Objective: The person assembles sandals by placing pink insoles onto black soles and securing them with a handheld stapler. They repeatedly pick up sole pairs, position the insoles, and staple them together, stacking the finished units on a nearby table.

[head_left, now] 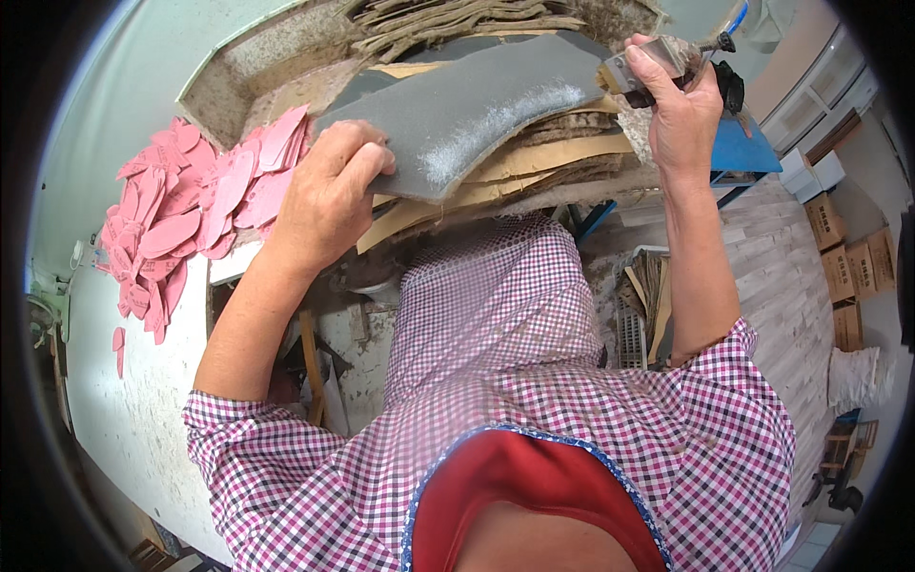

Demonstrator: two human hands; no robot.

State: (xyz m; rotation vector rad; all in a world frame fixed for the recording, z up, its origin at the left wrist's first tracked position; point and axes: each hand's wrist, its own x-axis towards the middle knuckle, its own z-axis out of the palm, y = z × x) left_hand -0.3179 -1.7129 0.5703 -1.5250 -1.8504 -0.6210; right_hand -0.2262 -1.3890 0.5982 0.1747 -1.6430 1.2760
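Note:
A long grey sheet (486, 100) with a dull face lies across a layered stack. Whitish fuzz (505, 129) spreads along its near edge. My left hand (334, 186) has its fingers closed at the sheet's left end. My right hand (681, 119) is raised at the sheet's right end, closed around a metal-bodied hand tool (667, 59) with a black knob; the fingers hide part of it, and its exact kind cannot be told. Under the grey sheet, tan and brown layers (534, 157) stick out toward me.
Pink cut-out pieces (172, 214) lie heaped on the white table (124, 410) at left. Ragged brown sheets (457, 24) are piled at the back, inside a worn raised edge (257, 67). A blue surface (748, 148) and cardboard boxes (848, 272) are at right. A crate (631, 334) holds more sheets below.

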